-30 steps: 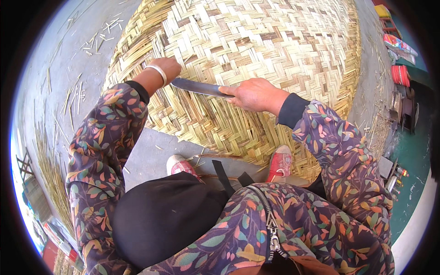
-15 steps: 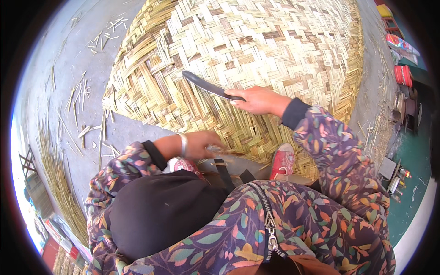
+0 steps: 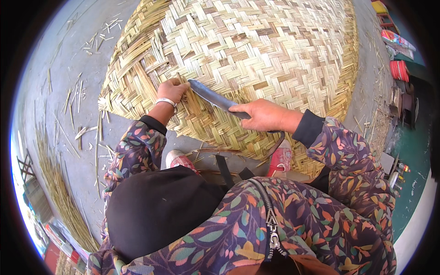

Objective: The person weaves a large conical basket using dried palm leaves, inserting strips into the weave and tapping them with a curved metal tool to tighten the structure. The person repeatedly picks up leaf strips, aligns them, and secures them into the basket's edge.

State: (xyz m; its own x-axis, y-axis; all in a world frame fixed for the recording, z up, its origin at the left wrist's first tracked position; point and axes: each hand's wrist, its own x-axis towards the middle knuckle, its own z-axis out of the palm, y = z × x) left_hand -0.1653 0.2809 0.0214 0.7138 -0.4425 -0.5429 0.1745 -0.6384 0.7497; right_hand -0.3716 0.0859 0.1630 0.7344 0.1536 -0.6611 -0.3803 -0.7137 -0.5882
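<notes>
**Open-air weaving yard**

Setting: bare concrete floor [image 3: 55,68] in daylight, used as a work ground. Evidence: large woven mat [image 3: 256,50] spread flat on it; loose cane strips [image 3: 73,98] and offcuts scattered about; a bundle of long raw strips [image 3: 57,192] along the left edge; knife [image 3: 215,98] at the weave; red containers [image 3: 399,69] and clutter at the right margin.

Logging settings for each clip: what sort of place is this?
Probably an open-air weaving yard: a large woven mat spread on a concrete floor, loose cane strips scattered alongside, and a long blade in the right hand.
</notes>
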